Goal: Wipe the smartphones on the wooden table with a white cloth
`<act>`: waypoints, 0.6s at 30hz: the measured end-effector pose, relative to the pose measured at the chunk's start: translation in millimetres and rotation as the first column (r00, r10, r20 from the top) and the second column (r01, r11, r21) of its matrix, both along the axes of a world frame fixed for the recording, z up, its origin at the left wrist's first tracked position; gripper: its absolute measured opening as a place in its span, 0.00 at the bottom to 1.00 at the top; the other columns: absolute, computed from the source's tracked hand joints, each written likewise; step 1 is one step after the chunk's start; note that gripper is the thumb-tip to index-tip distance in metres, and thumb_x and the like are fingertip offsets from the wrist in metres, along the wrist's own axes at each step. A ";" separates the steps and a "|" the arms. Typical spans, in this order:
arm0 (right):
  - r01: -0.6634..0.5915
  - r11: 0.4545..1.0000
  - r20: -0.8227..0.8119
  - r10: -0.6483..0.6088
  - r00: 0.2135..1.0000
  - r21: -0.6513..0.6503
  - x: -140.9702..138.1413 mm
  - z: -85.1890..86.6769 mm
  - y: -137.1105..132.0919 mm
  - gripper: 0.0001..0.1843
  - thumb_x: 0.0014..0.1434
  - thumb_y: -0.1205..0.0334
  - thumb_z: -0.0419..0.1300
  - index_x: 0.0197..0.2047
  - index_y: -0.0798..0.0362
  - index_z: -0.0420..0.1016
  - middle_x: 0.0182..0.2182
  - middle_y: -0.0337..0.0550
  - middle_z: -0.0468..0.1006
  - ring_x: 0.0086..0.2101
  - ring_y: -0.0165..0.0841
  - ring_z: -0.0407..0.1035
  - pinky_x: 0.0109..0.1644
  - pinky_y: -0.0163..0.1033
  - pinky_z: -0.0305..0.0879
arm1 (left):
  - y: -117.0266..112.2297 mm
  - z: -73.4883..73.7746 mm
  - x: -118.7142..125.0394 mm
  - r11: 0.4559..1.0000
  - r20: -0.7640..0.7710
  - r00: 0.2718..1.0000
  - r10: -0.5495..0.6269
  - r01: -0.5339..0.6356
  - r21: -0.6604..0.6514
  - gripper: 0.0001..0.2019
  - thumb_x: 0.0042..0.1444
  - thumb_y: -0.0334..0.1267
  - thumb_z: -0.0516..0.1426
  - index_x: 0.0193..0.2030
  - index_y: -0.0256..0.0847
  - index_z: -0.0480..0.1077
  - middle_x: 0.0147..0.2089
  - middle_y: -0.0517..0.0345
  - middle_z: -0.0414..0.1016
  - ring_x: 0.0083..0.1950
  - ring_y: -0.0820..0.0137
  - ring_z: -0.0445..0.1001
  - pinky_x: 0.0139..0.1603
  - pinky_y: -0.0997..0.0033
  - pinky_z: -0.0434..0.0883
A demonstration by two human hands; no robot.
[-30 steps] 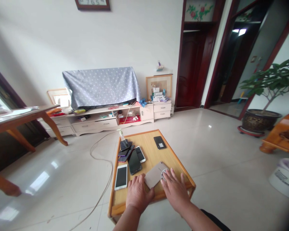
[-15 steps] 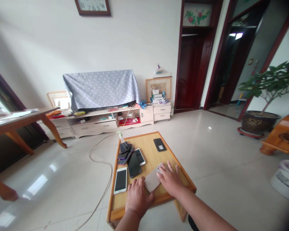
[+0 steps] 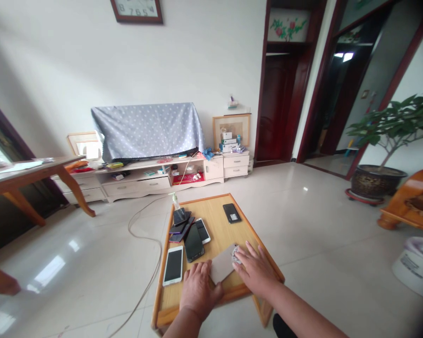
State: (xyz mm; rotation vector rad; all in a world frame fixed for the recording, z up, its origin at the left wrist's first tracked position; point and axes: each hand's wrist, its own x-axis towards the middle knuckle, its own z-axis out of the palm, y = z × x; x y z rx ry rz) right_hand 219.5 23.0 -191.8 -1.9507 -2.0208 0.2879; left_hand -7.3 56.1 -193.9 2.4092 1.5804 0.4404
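A low wooden table (image 3: 239,227) carries several phones. A grey-beige phone (image 3: 223,265) lies face down near its front edge. My left hand (image 3: 197,290) rests on the near end of that phone, fingers curled against it. My right hand (image 3: 254,268) lies flat beside the phone's far corner, fingers spread, with a small crumpled whitish cloth (image 3: 235,256) under the fingertips. To the left lie a white phone (image 3: 173,265), a black phone (image 3: 193,242) and a pile of dark phones (image 3: 181,221). Another black phone (image 3: 231,213) sits alone at the far side.
A cable (image 3: 145,263) snakes over the tiled floor left of the table. A covered TV stands on a white cabinet (image 3: 151,176) at the far wall. A wooden table (image 3: 31,176) is at left, a potted plant (image 3: 384,169) and wooden chair at right.
My right hand has slid back and forth over the grey-beige phone's far end with the cloth. The left hand has stayed on the phone's near end. The view shifted slightly.
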 end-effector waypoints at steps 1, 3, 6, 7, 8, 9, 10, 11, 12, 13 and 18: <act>-0.002 1.000 -0.004 0.002 1.000 -0.003 -2.1 1.7 6.2 0.28 0.70 0.42 0.41 0.65 0.40 0.67 0.67 0.37 0.64 0.71 0.44 0.38 0.71 0.63 0.30 | -0.5 0.7 0.5 1.000 -0.004 1.000 0.002 -0.002 -0.003 0.29 0.48 0.47 0.57 0.59 0.46 0.66 0.56 0.52 0.73 0.59 0.57 0.65 0.59 0.61 0.57; 0.001 1.000 -0.006 -0.001 1.000 -0.008 -5.2 3.6 14.9 0.27 0.70 0.43 0.41 0.64 0.40 0.67 0.67 0.37 0.64 0.71 0.43 0.38 0.71 0.63 0.31 | -1.2 1.9 1.2 1.000 -0.010 1.000 0.011 -0.011 -0.010 0.29 0.49 0.47 0.57 0.59 0.45 0.66 0.57 0.52 0.72 0.59 0.57 0.65 0.59 0.61 0.57; 0.011 1.000 0.003 -0.011 1.000 0.000 -5.1 0.6 11.0 0.28 0.70 0.42 0.42 0.65 0.41 0.66 0.67 0.37 0.64 0.71 0.44 0.39 0.71 0.63 0.31 | -1.5 2.5 1.6 0.999 -0.015 1.000 0.023 -0.023 -0.025 0.29 0.49 0.47 0.57 0.60 0.45 0.66 0.57 0.51 0.72 0.60 0.57 0.64 0.60 0.61 0.57; 0.010 1.000 0.006 -0.010 1.000 0.005 -4.0 -1.9 5.2 0.28 0.70 0.42 0.41 0.65 0.41 0.66 0.67 0.37 0.63 0.71 0.45 0.39 0.71 0.63 0.31 | -1.4 2.4 1.4 0.999 -0.016 1.000 0.025 -0.025 -0.029 0.29 0.49 0.47 0.57 0.60 0.45 0.66 0.57 0.51 0.72 0.60 0.57 0.64 0.60 0.61 0.57; 0.007 1.000 0.007 -0.007 1.000 0.010 -2.7 -4.6 -2.1 0.29 0.70 0.41 0.41 0.66 0.41 0.65 0.68 0.37 0.62 0.71 0.45 0.39 0.71 0.63 0.31 | -1.1 2.1 1.1 0.999 -0.015 1.000 0.026 -0.026 -0.032 0.29 0.49 0.47 0.57 0.60 0.45 0.66 0.57 0.51 0.72 0.60 0.57 0.64 0.60 0.61 0.57; 0.004 1.000 0.007 -0.004 1.000 0.011 -1.3 -7.3 -10.0 0.30 0.70 0.40 0.40 0.67 0.40 0.64 0.68 0.36 0.62 0.71 0.45 0.39 0.72 0.63 0.31 | -0.8 1.8 0.8 0.999 -0.013 1.000 0.025 -0.026 -0.032 0.29 0.49 0.47 0.57 0.60 0.45 0.66 0.57 0.51 0.72 0.60 0.57 0.64 0.60 0.61 0.57; 0.003 1.000 0.006 -0.003 1.000 0.009 -0.1 -9.4 -17.4 0.30 0.70 0.40 0.40 0.68 0.40 0.63 0.68 0.36 0.61 0.71 0.45 0.39 0.72 0.63 0.31 | -0.4 1.5 0.5 0.999 -0.010 1.000 0.024 -0.024 -0.030 0.29 0.49 0.47 0.57 0.60 0.45 0.66 0.57 0.51 0.72 0.60 0.57 0.64 0.60 0.61 0.57; 0.006 1.000 0.006 -0.006 1.000 0.004 0.9 -10.9 -23.4 0.31 0.70 0.40 0.39 0.68 0.39 0.62 0.68 0.36 0.61 0.71 0.45 0.39 0.72 0.63 0.31 | -0.1 1.1 0.1 0.999 -0.005 1.000 0.022 -0.022 -0.026 0.29 0.49 0.47 0.57 0.60 0.45 0.66 0.57 0.51 0.72 0.60 0.57 0.64 0.60 0.61 0.57; 0.012 1.000 0.008 -0.012 1.000 -0.004 1.4 -11.4 -27.3 0.31 0.70 0.40 0.39 0.68 0.39 0.62 0.68 0.35 0.61 0.71 0.45 0.39 0.72 0.63 0.32 | 0.2 0.9 -0.1 1.000 -0.001 1.000 0.021 -0.021 -0.020 0.29 0.48 0.47 0.58 0.59 0.45 0.66 0.57 0.51 0.72 0.60 0.57 0.65 0.60 0.61 0.57; 0.018 1.000 0.011 -0.018 1.000 -0.012 1.5 -11.0 -28.4 0.31 0.70 0.40 0.39 0.68 0.39 0.62 0.68 0.35 0.61 0.71 0.45 0.39 0.72 0.63 0.32 | 0.3 0.8 -0.3 1.000 0.002 1.000 0.019 -0.019 -0.014 0.29 0.48 0.47 0.58 0.59 0.45 0.66 0.57 0.52 0.73 0.60 0.57 0.65 0.60 0.61 0.57; 0.045 0.998 0.033 -0.043 0.999 -0.046 -6.9 1.2 -0.1 0.29 0.70 0.43 0.39 0.68 0.40 0.62 0.68 0.35 0.61 0.71 0.44 0.36 0.72 0.63 0.30 | -1.7 3.5 0.3 1.000 -0.010 1.000 0.021 -0.021 -0.016 0.29 0.48 0.46 0.58 0.59 0.45 0.66 0.57 0.52 0.73 0.60 0.57 0.65 0.60 0.61 0.58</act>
